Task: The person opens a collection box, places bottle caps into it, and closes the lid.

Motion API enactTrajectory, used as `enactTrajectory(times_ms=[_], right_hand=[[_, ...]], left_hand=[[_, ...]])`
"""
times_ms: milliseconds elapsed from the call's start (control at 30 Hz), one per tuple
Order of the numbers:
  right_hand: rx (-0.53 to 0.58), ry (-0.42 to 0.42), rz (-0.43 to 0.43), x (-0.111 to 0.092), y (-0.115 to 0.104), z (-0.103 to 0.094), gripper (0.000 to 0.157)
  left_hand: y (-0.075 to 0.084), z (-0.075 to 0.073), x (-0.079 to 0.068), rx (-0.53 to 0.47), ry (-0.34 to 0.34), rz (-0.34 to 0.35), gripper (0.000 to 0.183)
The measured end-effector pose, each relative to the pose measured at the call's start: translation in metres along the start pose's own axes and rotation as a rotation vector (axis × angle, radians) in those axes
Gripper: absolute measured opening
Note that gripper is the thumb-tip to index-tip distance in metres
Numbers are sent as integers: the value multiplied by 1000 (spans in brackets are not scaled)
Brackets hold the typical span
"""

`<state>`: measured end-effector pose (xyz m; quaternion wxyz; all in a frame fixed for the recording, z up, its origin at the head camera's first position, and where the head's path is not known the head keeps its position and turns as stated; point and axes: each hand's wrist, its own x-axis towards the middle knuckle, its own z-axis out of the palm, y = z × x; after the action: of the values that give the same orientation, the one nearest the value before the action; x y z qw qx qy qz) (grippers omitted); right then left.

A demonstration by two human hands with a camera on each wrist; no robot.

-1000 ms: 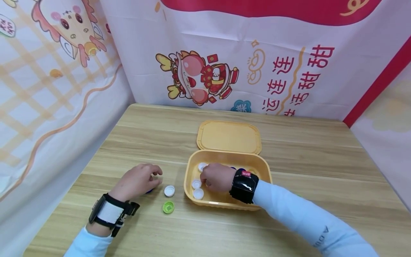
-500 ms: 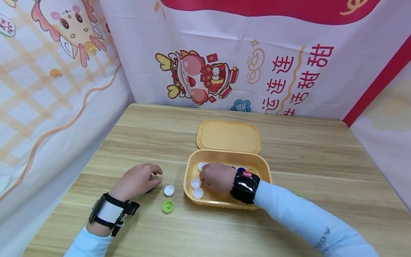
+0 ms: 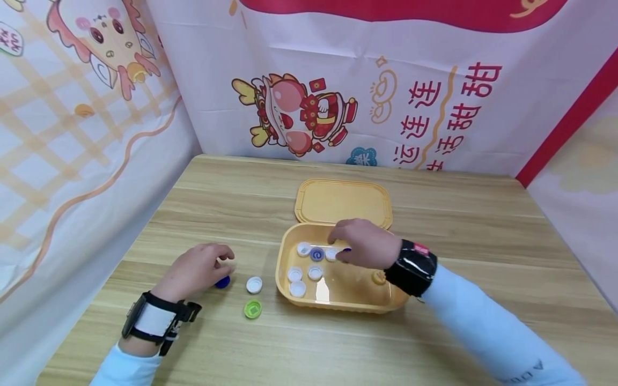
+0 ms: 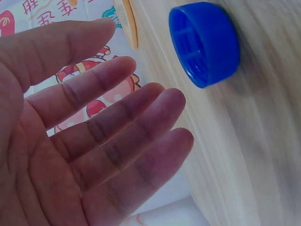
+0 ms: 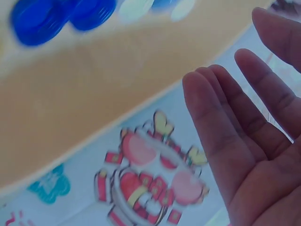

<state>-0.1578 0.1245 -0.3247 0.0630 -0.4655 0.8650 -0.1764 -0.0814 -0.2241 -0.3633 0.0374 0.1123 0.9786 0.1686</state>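
In the head view my left hand (image 3: 195, 271) hovers over the table beside a blue bottle cap (image 3: 222, 282). The left wrist view shows its fingers loosely spread and apart from that blue cap (image 4: 204, 44). My right hand (image 3: 367, 244) hangs above the yellow plastic box (image 3: 285, 252); its fingers are relaxed and hold nothing in the right wrist view. White caps (image 3: 298, 289) and a blue-violet cap (image 3: 316, 254) lie in the box, with a yellow cap (image 3: 379, 276) towards its right end. Two dark blue caps (image 5: 40, 21) show in the right wrist view. My hand hides part of the box.
A white cap (image 3: 254, 284) and a green cap (image 3: 252, 309) lie on the wooden table (image 3: 232, 348) left of the box. Behind the box lies its flat yellow lid (image 3: 343, 198). Printed cloth (image 3: 207, 80) hangs along the table's back and sides.
My right hand has lifted and moved right and back within the box area, uncovering white caps and a blue-violet cap. My left hand has shifted slightly left, showing more of the blue cap.
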Motion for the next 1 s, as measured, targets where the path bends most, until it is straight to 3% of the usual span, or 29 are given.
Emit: enactTrajectory(times_ms=[300, 533, 767, 1000], right_hand=[[10, 16, 221, -52, 27, -17, 26], [80, 54, 387, -99, 48, -23, 29], [98, 108, 461, -138, 66, -20, 31], [111, 122, 547, -158, 75, -9, 31]], left_hand=[[-5, 2, -1, 31, 5, -9, 18], [-6, 4, -3, 12, -21, -9, 17], [-7, 8, -3, 30, -34, -24, 18], [-6, 12, -6, 73, -12, -16, 19]])
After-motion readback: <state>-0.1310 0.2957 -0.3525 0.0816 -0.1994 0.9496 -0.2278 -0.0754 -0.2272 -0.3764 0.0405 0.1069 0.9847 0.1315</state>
